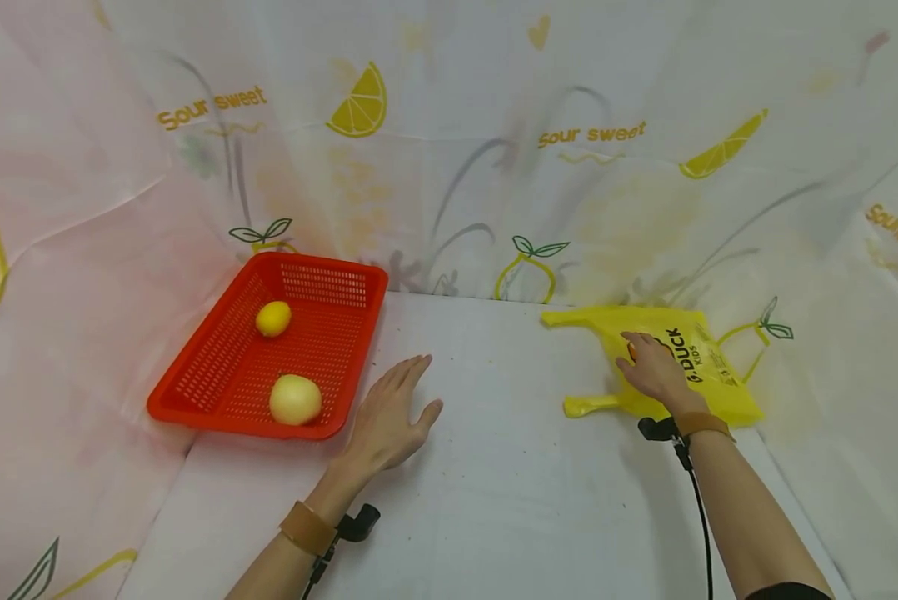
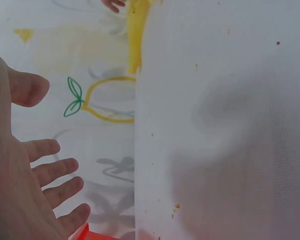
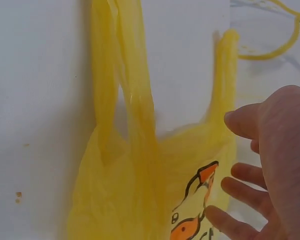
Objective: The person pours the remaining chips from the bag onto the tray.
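A yellow plastic bag [image 1: 707, 367] with a printed duck lies flat at the right of the table, its two handles pointing left. Over it hovers my right hand [image 1: 653, 368], fingers spread and holding nothing; in the right wrist view the same hand [image 3: 285, 165] is beside the bag's print. My left hand [image 1: 391, 417] is just right of the red basket [image 1: 269, 429], fingers straight and thumb apart, with nothing in it. Inside the basket are a yellow lemon [image 1: 273, 319] and a larger pale yellow round fruit [image 1: 295, 399]. The left wrist view shows the left palm [image 2: 20, 185] bare.
A white table [image 1: 494, 500] lies under everything. Behind and beside it hangs a pale sheet [image 1: 449, 100] printed with lemons and lettering. Each wrist wears a brown strap [image 1: 308, 528] with a small black camera [image 1: 358, 522] and a cable.
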The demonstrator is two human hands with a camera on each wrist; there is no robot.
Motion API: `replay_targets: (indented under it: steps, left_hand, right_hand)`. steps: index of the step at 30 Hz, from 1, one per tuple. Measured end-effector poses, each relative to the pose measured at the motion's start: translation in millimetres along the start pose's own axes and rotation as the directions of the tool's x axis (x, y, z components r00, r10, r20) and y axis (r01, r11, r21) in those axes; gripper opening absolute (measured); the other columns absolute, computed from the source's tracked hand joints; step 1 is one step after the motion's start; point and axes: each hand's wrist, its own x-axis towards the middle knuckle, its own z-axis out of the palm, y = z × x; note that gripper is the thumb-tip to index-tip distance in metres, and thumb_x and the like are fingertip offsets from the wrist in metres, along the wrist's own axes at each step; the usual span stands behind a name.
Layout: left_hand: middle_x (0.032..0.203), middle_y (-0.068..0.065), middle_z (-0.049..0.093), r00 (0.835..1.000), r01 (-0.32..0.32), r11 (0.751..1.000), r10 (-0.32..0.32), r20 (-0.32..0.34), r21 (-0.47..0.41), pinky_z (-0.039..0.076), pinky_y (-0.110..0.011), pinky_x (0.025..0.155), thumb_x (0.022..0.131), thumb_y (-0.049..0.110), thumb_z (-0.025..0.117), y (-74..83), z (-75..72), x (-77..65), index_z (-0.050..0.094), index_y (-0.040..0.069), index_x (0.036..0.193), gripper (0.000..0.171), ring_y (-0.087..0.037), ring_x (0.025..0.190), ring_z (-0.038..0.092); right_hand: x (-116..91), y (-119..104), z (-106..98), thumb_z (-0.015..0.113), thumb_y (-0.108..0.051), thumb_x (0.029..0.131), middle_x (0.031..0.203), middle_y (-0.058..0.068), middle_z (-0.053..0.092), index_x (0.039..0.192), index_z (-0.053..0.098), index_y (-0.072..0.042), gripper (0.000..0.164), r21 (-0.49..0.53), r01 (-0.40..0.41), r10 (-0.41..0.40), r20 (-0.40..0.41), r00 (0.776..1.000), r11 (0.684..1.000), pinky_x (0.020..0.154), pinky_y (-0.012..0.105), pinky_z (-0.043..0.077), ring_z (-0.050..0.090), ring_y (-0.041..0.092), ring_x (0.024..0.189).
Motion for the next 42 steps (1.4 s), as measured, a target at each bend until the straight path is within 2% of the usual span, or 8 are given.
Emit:
replay_targets:
  steps: [4, 11, 16, 24, 31, 37, 40, 42]
  left_hand:
    - [0.15, 0.001, 0.036, 1.0, -0.014, 1.0, 0.014, 0.002, 0.013, 0.024, -0.046, 0.113, 0.091, 0.05, 0.051, -0.4, 0.7, 1.1, 0.029, 0.023, 0.15, 0.068, -0.021, 0.138, 0.032]
    - [0.15, 0.0, 0.037, 1.0, -0.009, 0.998, 0.008, 0.007, 0.057, 0.026, -0.046, 0.112, 0.091, 0.051, 0.05, -6.1, -1.4, -1.7, 0.028, 0.023, 0.151, 0.069, -0.021, 0.137, 0.033]
    - [0.149, 0.0, 0.037, 1.0, 0.0, 0.999, 0.0, -0.003, 0.032, 0.025, -0.047, 0.112, 0.091, 0.05, 0.051, -11.4, -1.5, -6.2, 0.029, 0.023, 0.15, 0.069, -0.022, 0.137, 0.033]
    - [0.149, 0.001, 0.038, 1.0, -0.007, 1.0, 0.007, -0.015, 0.003, 0.026, -0.049, 0.111, 0.091, 0.05, 0.052, -13.3, -0.7, -9.5, 0.03, 0.025, 0.15, 0.069, -0.022, 0.136, 0.034]
    - [0.15, 0.003, 0.036, 1.0, -0.004, 1.0, 0.004, -0.007, 0.012, 0.025, -0.047, 0.113, 0.091, 0.05, 0.053, -11.1, -1.3, -8.1, 0.028, 0.026, 0.151, 0.069, -0.02, 0.137, 0.033]
    - [0.151, 0.004, 0.035, 1.0, 0.003, 1.0, -0.003, 0.001, 0.01, 0.024, -0.046, 0.113, 0.091, 0.049, 0.052, -9.9, -0.2, -8.7, 0.028, 0.027, 0.151, 0.069, -0.019, 0.138, 0.032]
    - [0.15, 0.004, 0.035, 1.0, 0.004, 1.0, -0.004, 0.003, 0.005, 0.025, -0.046, 0.112, 0.091, 0.049, 0.052, -9.4, 0.7, -9.6, 0.028, 0.028, 0.151, 0.068, -0.018, 0.138, 0.032]
    - [0.15, 0.005, 0.035, 1.0, 0.002, 1.0, -0.002, 0.001, 0.002, 0.026, -0.046, 0.112, 0.091, 0.049, 0.053, -9.1, 1.3, -9.9, 0.029, 0.028, 0.15, 0.068, -0.018, 0.137, 0.032]
  right_hand:
    - [4.9, 5.2, -1.5, 0.053, -0.025, 0.096, 0.143, 0.032, 0.033, 0.144, 0.033, 0.003, 0.058, -0.015, -0.055, 0.056, 0.043, 0.998, 0.998, 0.097, 0.062, 0.036, 0.04, 0.05, 0.122]
    - [16.7, 6.2, 2.6, 0.054, -0.028, 0.095, 0.136, 0.033, 0.042, 0.139, 0.037, 0.009, 0.06, -0.036, -0.089, 0.092, 0.092, 0.991, 0.995, 0.095, 0.06, 0.039, 0.046, 0.049, 0.117]
    - [24.6, 5.2, 9.6, 0.058, -0.033, 0.093, 0.127, 0.033, 0.048, 0.136, 0.04, 0.01, 0.064, -0.075, -0.114, 0.121, 0.093, 0.988, 0.991, 0.092, 0.06, 0.041, 0.048, 0.048, 0.112]
    - [33.1, 12.2, 19.5, 0.061, -0.036, 0.09, 0.114, 0.029, 0.05, 0.127, 0.045, 0.008, 0.06, -0.147, -0.152, 0.161, 0.055, 0.985, 0.977, 0.078, 0.055, 0.045, 0.053, 0.043, 0.098]
    - [40.1, 15.4, 17.2, 0.051, -0.02, 0.093, 0.106, 0.031, 0.047, 0.12, 0.042, 0.011, 0.043, -0.174, -0.174, 0.179, 0.016, 0.984, 0.969, 0.068, 0.052, 0.045, 0.052, 0.042, 0.085]
    - [39.7, 19.4, 11.1, 0.044, -0.014, 0.092, 0.101, 0.033, 0.048, 0.123, 0.037, 0.016, 0.044, -0.145, -0.207, 0.212, 0.019, 0.977, 0.968, 0.06, 0.049, 0.043, 0.052, 0.039, 0.077]
    - [35.8, 26.9, 7.4, 0.041, -0.013, 0.093, 0.087, 0.029, 0.053, 0.125, 0.035, 0.019, 0.047, -0.173, -0.21, 0.22, 0.043, 0.974, 0.962, 0.053, 0.044, 0.042, 0.052, 0.035, 0.066]
    - [32.3, 33.4, 5.5, 0.038, -0.012, 0.092, 0.072, 0.022, 0.052, 0.115, 0.042, 0.02, 0.039, -0.191, -0.214, 0.23, 0.067, 0.971, 0.958, 0.048, 0.039, 0.04, 0.049, 0.03, 0.056]
